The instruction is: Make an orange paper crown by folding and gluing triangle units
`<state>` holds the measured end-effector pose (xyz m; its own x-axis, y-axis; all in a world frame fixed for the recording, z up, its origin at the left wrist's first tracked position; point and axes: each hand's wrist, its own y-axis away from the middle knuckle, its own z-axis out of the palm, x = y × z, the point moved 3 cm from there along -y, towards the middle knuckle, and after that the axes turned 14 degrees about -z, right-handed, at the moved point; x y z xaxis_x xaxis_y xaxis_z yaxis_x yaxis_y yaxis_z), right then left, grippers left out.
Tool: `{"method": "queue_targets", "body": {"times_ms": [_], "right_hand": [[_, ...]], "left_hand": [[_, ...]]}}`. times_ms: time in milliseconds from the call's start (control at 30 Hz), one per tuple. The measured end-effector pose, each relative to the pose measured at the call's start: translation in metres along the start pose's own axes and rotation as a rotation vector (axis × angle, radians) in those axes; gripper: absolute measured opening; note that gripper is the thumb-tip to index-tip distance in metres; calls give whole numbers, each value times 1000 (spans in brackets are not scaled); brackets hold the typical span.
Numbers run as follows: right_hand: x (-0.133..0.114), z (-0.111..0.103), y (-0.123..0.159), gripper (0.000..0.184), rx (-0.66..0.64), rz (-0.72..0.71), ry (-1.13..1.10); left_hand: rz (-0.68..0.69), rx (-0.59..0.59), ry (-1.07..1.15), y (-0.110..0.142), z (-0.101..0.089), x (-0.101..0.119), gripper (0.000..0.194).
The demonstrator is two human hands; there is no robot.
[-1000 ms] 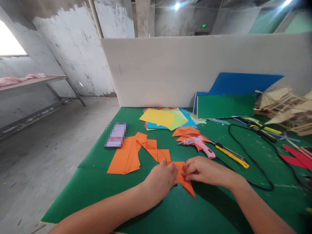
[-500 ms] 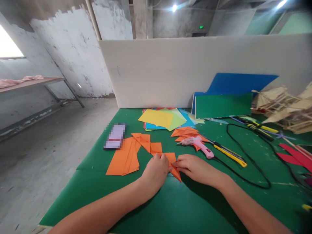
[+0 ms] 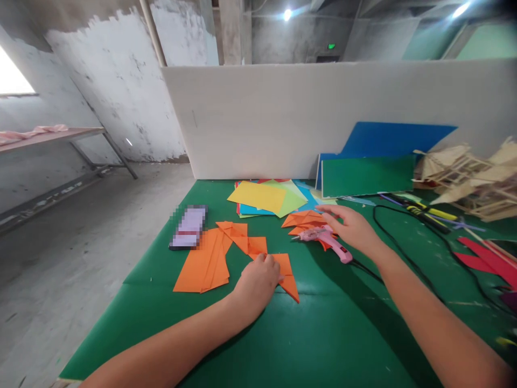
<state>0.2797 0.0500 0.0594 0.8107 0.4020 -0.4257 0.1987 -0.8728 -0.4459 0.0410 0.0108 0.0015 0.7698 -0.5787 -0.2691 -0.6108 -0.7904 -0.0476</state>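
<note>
My left hand (image 3: 260, 280) has its fingers curled on a folded orange paper (image 3: 287, 269), holding it against the green table. My right hand (image 3: 348, 223) is raised beside a pink glue gun (image 3: 333, 243), with thumb and fingers apart and nothing seen between them. Under and behind the glue gun's nozzle are folded orange paper pieces (image 3: 304, 218). Left of my left hand, flat orange sheets (image 3: 197, 264) overlap, and another folded orange strip (image 3: 238, 236) lies across their top. My right hand and forearm hide much of the yellow-handled cutter.
A stack of coloured paper (image 3: 258, 196) lies at the back, and a phone (image 3: 189, 226) at the left. Blue and green boards (image 3: 367, 175) lean against the white panel (image 3: 258, 118). The glue gun's black cord (image 3: 398, 245), red strips (image 3: 482, 256) and a stick model (image 3: 464, 180) are to the right.
My right hand has let go of the folded orange paper and moved up and right, near the glue gun. My left hand stays on the paper.
</note>
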Motion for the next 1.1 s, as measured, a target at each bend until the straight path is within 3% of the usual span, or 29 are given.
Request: {"method": "queue_targets", "body": {"times_ms": [167, 367, 433, 533, 633, 700, 800, 900, 1100], "right_hand": [[27, 29, -36, 46, -139, 13, 12], [31, 44, -47, 46, -262, 51, -39], [28, 41, -47, 41, -239, 32, -76], [18, 30, -45, 29, -88, -2, -105], [-2, 15, -35, 23, 69, -13, -132], [-20, 8, -22, 21, 84, -7, -156], [-46, 5, 2, 21, 11, 17, -266], [-60, 10, 27, 18, -81, 24, -336], [-48, 33, 55, 22, -263, 117, -366]], "left_hand": [[30, -18, 92, -10, 0, -12, 17], [-44, -18, 436, -7, -7, -25, 22], [-10, -18, 477, -5, -8, -24, 23], [56, -14, 491, -4, -11, -22, 24], [80, -39, 483, -5, -13, -22, 23], [72, -44, 499, -6, -14, -23, 20], [49, -40, 526, -8, -14, -27, 18], [12, -32, 515, -10, -9, -32, 29], [-13, -14, 555, -14, -2, -42, 37]]}}
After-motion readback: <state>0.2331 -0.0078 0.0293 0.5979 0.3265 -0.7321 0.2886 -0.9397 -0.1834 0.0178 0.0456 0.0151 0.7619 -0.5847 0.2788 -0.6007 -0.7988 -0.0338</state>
